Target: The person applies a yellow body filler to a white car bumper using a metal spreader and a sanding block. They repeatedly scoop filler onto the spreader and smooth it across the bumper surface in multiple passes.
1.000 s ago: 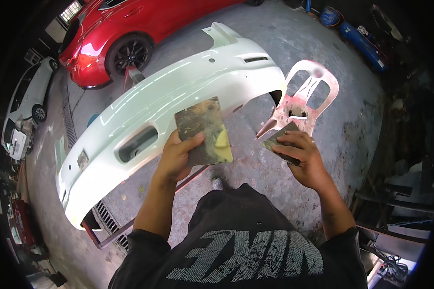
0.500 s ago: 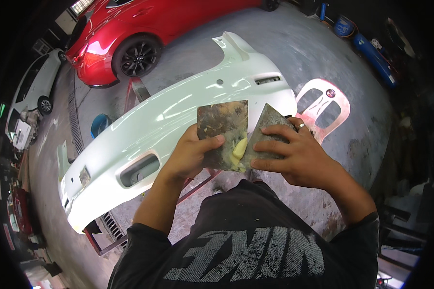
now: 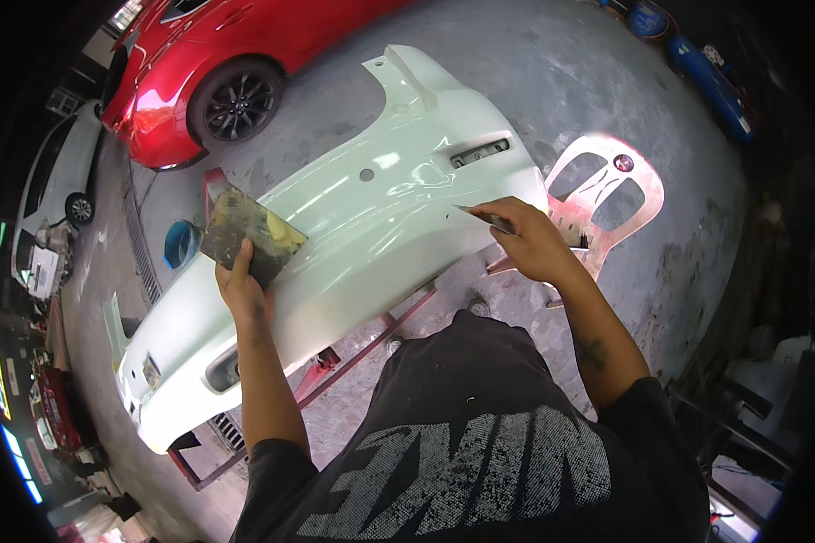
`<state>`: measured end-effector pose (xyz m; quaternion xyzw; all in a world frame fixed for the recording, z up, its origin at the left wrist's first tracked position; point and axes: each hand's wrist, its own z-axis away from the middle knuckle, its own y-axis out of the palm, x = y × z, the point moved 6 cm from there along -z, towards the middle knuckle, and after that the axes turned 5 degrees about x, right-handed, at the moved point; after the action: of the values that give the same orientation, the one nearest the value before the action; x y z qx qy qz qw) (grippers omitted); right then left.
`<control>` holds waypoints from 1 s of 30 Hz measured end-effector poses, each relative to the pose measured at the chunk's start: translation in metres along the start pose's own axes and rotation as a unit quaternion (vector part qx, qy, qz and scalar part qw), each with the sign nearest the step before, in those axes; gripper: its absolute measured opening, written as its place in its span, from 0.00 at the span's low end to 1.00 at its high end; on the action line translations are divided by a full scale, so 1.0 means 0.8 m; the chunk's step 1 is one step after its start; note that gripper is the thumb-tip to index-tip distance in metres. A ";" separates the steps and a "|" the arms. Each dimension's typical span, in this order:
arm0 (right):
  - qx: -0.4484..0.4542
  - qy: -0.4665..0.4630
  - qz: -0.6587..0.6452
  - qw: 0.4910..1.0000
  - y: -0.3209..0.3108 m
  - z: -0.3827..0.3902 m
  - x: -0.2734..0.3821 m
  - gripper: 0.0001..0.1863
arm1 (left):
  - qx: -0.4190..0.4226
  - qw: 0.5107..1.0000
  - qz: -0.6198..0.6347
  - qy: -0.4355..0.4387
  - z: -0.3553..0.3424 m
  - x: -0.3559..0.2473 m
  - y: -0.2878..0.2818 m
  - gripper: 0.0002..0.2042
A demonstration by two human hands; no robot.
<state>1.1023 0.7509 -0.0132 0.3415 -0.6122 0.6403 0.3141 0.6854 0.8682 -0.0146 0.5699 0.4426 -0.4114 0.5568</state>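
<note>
Left hand [image 3: 243, 288] grasps smeared rectangular mixing board [image 3: 249, 235]; right hand [image 3: 527, 242] pinches thin metal spreader [image 3: 482, 217] at glossy white bumper [image 3: 335, 244]. Step: spreading filler; calls for flat, even strokes.

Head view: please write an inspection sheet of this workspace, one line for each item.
Surface: grey concrete floor, stained.
Job's things: white car bumper lying on a red metal stand; mixing board with a yellowish blob; thin spreader blade.
Clutter: blue round container beside the stand; pink plastic chair.
Grippers: left hand holds the mixing board; right hand holds the spreader blade at the bumper's surface.
Cables: nothing seen.
Surroundings: red car, white car, blue cylinders.
</note>
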 end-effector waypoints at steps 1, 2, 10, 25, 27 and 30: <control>0.008 0.026 0.000 1.000 0.002 -0.008 -0.001 0.21 | -0.001 1.000 -0.003 -0.011 -0.004 0.008 -0.002 0.22; 0.016 0.052 -0.001 0.999 0.004 -0.015 -0.001 0.21 | 0.002 1.000 0.005 -0.015 -0.005 0.013 -0.004 0.22; 0.007 0.079 0.207 0.975 0.033 -0.027 0.001 0.29 | 0.056 0.994 0.034 -0.087 -0.009 0.016 0.006 0.22; -0.124 0.032 0.208 0.970 0.090 -0.002 -0.024 0.38 | 0.077 0.987 0.039 -0.133 -0.017 0.019 -0.002 0.22; -0.135 0.029 0.211 0.968 0.100 0.001 -0.035 0.38 | 0.077 0.987 0.040 -0.137 -0.018 0.018 -0.001 0.23; -0.162 0.014 0.209 0.964 0.110 0.012 -0.037 0.37 | 0.083 0.986 0.045 -0.138 -0.018 0.019 0.000 0.23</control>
<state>1.0477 0.7371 -0.0875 0.1417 -0.7611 0.5887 0.2325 0.6893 0.8832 -0.0283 0.5713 0.3001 -0.4961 0.5809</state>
